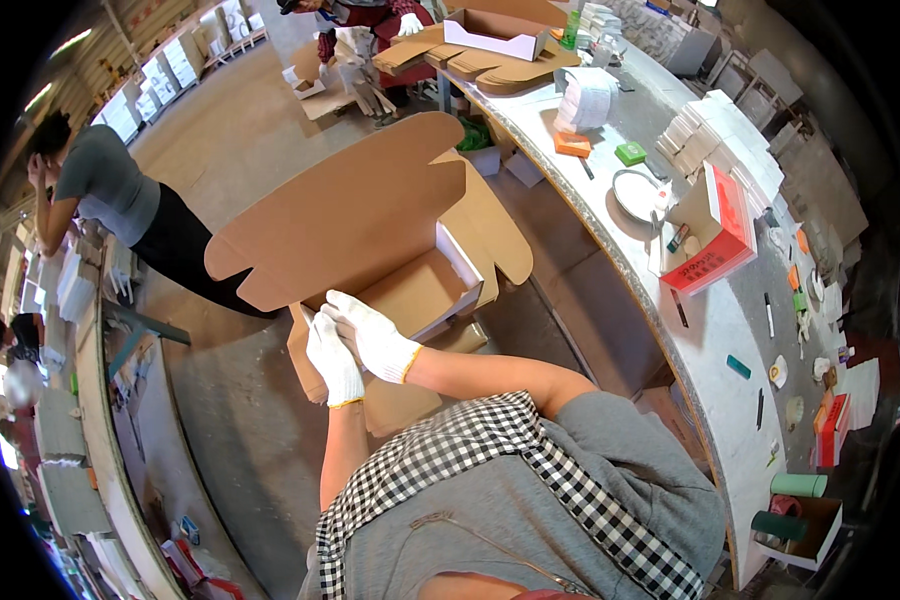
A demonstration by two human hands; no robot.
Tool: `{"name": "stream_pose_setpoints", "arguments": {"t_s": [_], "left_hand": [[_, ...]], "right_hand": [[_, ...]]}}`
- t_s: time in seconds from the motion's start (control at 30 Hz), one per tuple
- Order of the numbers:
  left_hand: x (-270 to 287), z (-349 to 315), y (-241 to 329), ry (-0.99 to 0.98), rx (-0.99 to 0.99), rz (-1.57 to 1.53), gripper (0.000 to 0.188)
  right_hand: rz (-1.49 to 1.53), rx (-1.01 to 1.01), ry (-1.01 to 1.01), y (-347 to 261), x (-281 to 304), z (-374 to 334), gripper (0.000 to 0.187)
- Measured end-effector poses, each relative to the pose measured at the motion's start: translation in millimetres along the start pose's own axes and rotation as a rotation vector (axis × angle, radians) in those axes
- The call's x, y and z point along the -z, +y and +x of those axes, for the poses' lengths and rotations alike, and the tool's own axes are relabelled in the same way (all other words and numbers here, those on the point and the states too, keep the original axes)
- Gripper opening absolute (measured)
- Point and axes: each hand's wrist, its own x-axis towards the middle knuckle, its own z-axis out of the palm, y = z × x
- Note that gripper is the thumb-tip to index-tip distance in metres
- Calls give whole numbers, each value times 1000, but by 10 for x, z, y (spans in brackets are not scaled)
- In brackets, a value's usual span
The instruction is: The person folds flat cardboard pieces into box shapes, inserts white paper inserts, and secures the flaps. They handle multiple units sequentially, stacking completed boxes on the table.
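In front of me is a brown cardboard box (410, 292) with white outer walls, partly folded into shape. Its large lid panel (340, 205) stands raised at the far side, and a side flap sticks out at the right. My left hand (332, 358), in a white knitted glove, is closed at the box's left end wall. Close beside it, my right hand (378, 340), gloved the same way, bends its fingers over that same end. The two hands nearly touch. Their fingertips and part of the end wall are hidden.
A long workbench (625, 290) curves along my right, bearing a red-and-white carton (712, 232), a round white dish (635, 193) and stacked white sheets. Flat cardboard blanks (510, 72) lie at its far end. One person (130, 190) stands at left, another (370, 20) bends ahead.
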Motion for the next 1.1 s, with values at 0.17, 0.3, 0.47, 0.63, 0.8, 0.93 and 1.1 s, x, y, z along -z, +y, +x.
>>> {"name": "stream_pose_setpoints", "arguments": {"t_s": [0.17,0.3,0.47,0.63,0.8,0.93,1.1], "left_hand": [[-102,85,-51,-77,-230,270,32],[-31,357,-152,-74,-227,206,32],[-153,594,-91,-75,-219,130,32],[-237,560,-19,-101,-238,96,33],[-698,514,135,15,-204,159,36],[-1218,199,250,-33,-211,137,37],[-1631,-192,399,-318,-166,-16,35]], "right_hand": [[-365,219,65,35,-18,25,52],[-654,210,126,-190,-515,-273,54],[-767,327,19,-286,-560,-288,47],[-673,226,-185,-432,-501,-522,46],[-381,208,-177,-654,-235,-732,51],[-222,250,-132,-1047,11,-1065,49],[-232,318,-226,-1637,203,-1542,38]]}}
